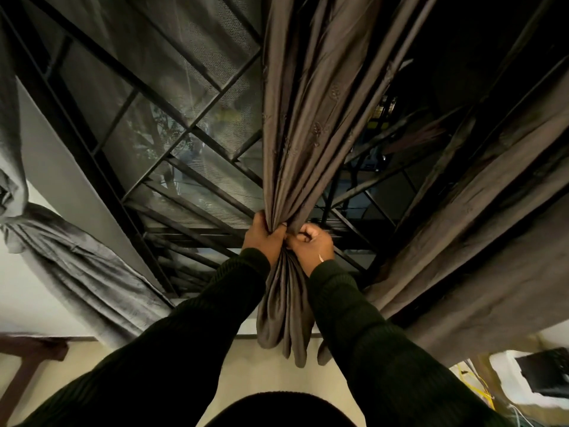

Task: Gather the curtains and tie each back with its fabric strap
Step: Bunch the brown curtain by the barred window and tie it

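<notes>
Hands both clenching around middle curtain (295, 143), left hand (266, 238) and right hand (312, 243) side by side, bundle running near-to-far between them; strap not visible.

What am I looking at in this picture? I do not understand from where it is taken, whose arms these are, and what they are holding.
There is only one picture, taken by a wide camera worn on a person's head, looking at a window. The two arms in dark sleeves belong to that person. The left hand and the right hand both grip the middle curtain, squeezed into one bundle in front of the window grille. I cannot make out a strap between the hands. At the far left, another curtain already looks gathered and tied. At the right, a third curtain hangs loose.
</notes>
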